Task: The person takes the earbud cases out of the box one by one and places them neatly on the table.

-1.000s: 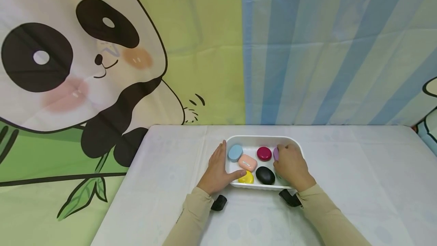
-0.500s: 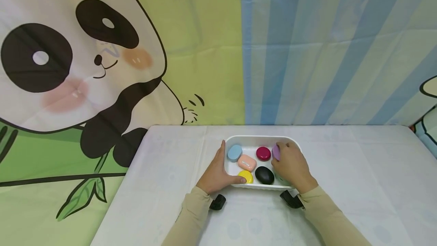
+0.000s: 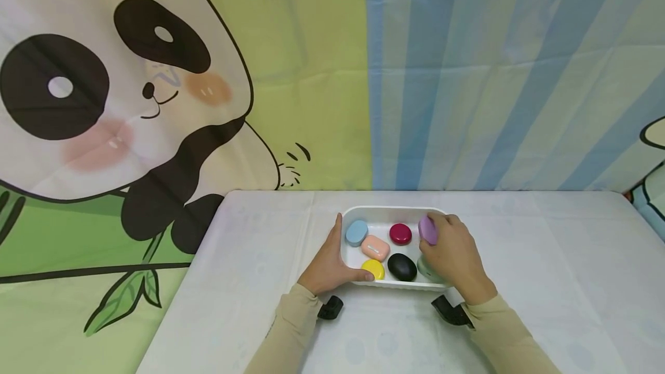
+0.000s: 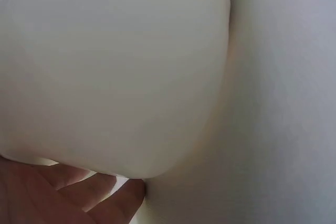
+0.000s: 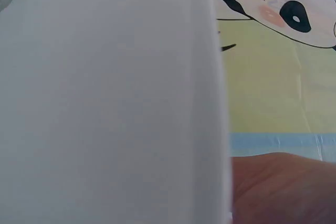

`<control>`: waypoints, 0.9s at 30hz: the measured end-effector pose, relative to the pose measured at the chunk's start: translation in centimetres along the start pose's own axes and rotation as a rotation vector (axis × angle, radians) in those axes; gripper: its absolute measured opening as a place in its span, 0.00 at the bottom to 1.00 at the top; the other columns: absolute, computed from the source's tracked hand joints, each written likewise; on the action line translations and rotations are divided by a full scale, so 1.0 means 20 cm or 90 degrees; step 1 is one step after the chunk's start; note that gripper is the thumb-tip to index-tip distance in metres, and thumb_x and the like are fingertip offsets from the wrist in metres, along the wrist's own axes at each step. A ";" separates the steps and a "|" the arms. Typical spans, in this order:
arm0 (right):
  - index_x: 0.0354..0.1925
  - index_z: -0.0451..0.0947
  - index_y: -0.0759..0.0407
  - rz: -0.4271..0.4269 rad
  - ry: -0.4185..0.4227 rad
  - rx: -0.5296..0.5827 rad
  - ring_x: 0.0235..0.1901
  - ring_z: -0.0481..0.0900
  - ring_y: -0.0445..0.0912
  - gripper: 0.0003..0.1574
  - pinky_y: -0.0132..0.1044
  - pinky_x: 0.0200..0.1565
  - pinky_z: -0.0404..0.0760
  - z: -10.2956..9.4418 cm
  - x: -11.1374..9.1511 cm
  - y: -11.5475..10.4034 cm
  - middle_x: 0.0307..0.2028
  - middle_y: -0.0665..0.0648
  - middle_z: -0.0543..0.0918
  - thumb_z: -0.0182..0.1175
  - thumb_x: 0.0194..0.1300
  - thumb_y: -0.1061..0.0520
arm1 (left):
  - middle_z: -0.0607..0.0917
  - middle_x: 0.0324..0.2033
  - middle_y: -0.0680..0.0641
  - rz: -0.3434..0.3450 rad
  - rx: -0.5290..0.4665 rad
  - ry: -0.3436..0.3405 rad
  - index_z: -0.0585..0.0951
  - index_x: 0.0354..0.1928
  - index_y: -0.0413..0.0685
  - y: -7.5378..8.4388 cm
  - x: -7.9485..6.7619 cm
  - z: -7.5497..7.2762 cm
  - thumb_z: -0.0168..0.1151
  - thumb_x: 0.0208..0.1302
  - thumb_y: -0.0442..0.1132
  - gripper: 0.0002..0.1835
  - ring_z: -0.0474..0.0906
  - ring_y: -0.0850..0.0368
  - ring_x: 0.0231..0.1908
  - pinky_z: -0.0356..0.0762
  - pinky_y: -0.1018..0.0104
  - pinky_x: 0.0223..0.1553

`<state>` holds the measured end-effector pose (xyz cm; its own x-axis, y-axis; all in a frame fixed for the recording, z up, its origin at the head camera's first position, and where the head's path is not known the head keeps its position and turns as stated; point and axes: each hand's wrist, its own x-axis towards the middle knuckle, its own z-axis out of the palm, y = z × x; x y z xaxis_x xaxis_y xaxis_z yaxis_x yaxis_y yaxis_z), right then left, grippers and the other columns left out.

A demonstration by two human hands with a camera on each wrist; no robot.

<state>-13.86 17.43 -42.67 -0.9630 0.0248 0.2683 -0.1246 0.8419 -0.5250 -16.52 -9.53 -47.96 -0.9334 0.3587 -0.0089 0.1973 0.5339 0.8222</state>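
Observation:
A white tray (image 3: 400, 210) lies on the table, holding several smooth, soap-like bars. My left hand (image 3: 331, 264) holds its left end, fingers along the outer wall and thumb across the front rim, over the edge of a yellow round bar (image 3: 375, 270). In the left wrist view the fingers (image 4: 100, 192) touch the tray's outer wall. At the right end, my right hand (image 3: 453, 251) pinches a purple oval soap bar (image 3: 427, 229), tilted on edge. Below that hand, a pale green bar (image 3: 426, 269) is partly hidden. The tray wall (image 5: 115, 98) blocks most of the right wrist view.
Also inside the tray are a light blue oval bar (image 3: 357, 233), a pink bar (image 3: 376, 247), a dark red round one (image 3: 400, 234) and a black oval one (image 3: 402, 267). A white cloth covers the table (image 3: 545, 258); a panda-print curtain (image 3: 312, 74) hangs behind.
My right hand has moved a little to the right with the purple bar, which now shows more fully and tilted. More of the green bar is uncovered. The left hand stays on the tray.

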 end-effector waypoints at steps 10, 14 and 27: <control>0.57 0.76 0.74 0.005 0.054 0.010 0.44 0.79 0.70 0.31 0.65 0.42 0.80 -0.06 0.00 0.03 0.49 0.78 0.77 0.66 0.54 0.63 | 0.45 0.80 0.49 -0.002 0.000 -0.006 0.33 0.81 0.54 0.00 0.00 0.00 0.85 0.39 0.57 0.79 0.49 0.50 0.76 0.54 0.48 0.73; 0.57 0.76 0.74 -0.001 0.067 0.012 0.44 0.79 0.70 0.32 0.65 0.42 0.80 -0.08 -0.01 0.04 0.49 0.79 0.77 0.67 0.54 0.63 | 0.45 0.80 0.49 -0.004 -0.001 -0.011 0.33 0.80 0.55 0.00 0.00 -0.01 0.85 0.39 0.56 0.79 0.49 0.50 0.76 0.54 0.48 0.73; 0.59 0.74 0.74 0.004 0.118 0.018 0.43 0.78 0.71 0.33 0.66 0.39 0.80 -0.16 -0.01 0.08 0.50 0.79 0.75 0.67 0.55 0.64 | 0.45 0.80 0.49 -0.004 -0.009 -0.009 0.33 0.81 0.54 0.02 -0.01 -0.01 0.85 0.39 0.56 0.79 0.48 0.49 0.76 0.52 0.47 0.73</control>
<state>-13.06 20.43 -41.02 -0.9038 0.1310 0.4074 -0.1279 0.8259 -0.5492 -16.34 -9.60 -47.58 -0.9304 0.3658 -0.0216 0.1873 0.5256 0.8299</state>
